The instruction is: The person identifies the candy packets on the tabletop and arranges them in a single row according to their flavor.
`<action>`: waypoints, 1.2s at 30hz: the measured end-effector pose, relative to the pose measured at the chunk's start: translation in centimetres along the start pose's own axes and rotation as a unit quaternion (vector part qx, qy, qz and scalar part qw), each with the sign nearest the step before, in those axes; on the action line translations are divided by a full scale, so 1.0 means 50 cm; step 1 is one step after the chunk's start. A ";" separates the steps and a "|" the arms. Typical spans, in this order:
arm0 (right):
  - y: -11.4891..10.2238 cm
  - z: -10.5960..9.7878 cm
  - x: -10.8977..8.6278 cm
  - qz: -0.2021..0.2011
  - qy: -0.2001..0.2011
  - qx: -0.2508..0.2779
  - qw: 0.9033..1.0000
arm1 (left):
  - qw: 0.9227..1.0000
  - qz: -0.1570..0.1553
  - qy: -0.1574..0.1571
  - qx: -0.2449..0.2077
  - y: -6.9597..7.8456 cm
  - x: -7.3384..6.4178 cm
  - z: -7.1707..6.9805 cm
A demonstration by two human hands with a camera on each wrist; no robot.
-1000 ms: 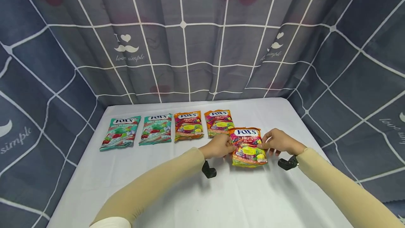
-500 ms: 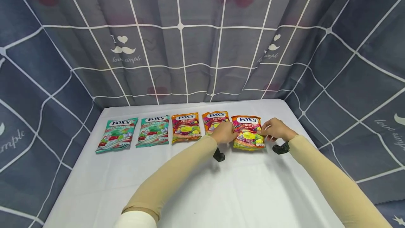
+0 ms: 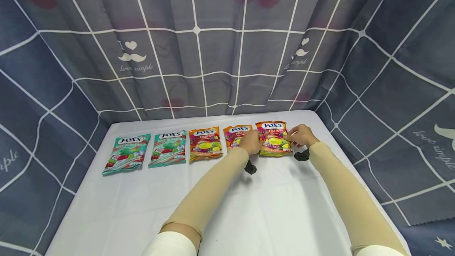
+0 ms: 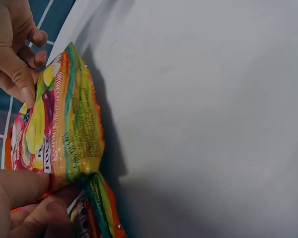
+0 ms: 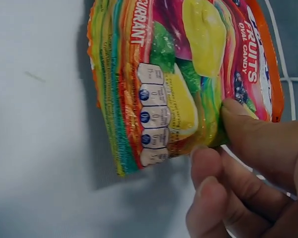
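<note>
Both hands hold a red and orange Fox's Fruits candy bag [image 3: 273, 139] by its two side edges, near the far right of the table. My left hand [image 3: 251, 142] pinches its left edge, thumb on the printed front in the left wrist view. On the right edge, my right hand [image 3: 301, 136] pinches the bag between thumb and fingers; the right wrist view shows this grip on the candy bag [image 5: 188, 74] closely. A second Fruits candy bag [image 3: 232, 137] lies just left, partly hidden behind my left hand.
Further left in the same row lie another Fruits candy bag [image 3: 205, 144] and two green Mint Blossom candy bags [image 3: 168, 148]. A white cloth covers the table [image 3: 270, 204]. Dark checked curtains [image 3: 220, 50] stand behind and at both sides.
Both hands have carried the held Fruits bag away from me, toward the table's far edge, level with the row. The view has shifted slightly; the other bags keep their places.
</note>
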State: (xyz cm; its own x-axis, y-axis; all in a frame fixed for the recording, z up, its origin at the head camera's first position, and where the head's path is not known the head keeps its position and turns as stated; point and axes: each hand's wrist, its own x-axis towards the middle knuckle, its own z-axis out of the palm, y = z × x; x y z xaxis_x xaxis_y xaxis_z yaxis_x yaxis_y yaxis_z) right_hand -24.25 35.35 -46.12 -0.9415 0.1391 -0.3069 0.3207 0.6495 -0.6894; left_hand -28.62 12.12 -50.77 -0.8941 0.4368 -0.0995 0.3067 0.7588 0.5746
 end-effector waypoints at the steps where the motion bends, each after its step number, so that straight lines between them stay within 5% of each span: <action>1: -0.001 0.003 0.005 0.002 0.007 0.000 1.000 | 1.000 -0.008 0.003 0.000 0.007 -0.006 -0.006; 4: 0.000 0.010 0.018 0.002 0.028 0.003 1.000 | 1.000 -0.022 0.004 0.003 0.022 -0.016 -0.022; 15: 0.024 0.040 0.043 0.020 0.074 0.013 0.997 | 0.999 -0.015 0.014 0.031 -0.017 0.055 0.043; 20: 0.021 0.053 0.048 0.022 0.088 0.019 0.996 | 0.998 -0.026 0.016 0.056 -0.003 0.039 0.030; 30: 0.020 0.053 0.054 0.039 0.105 0.032 0.993 | 1.000 -0.015 -0.012 0.023 0.001 0.043 0.023; 36: 0.022 0.054 0.052 0.049 0.103 0.039 0.993 | 0.999 -0.018 0.006 0.042 0.019 0.020 0.012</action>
State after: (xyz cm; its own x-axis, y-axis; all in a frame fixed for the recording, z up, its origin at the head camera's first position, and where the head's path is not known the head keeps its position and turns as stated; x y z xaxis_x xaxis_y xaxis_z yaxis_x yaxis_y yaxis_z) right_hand -26.07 34.40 -49.45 -0.9041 0.3537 -0.2398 0.4110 0.5662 -0.7145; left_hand -29.03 13.58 -50.82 -0.9087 0.4029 -0.1093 0.3002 0.8125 0.4997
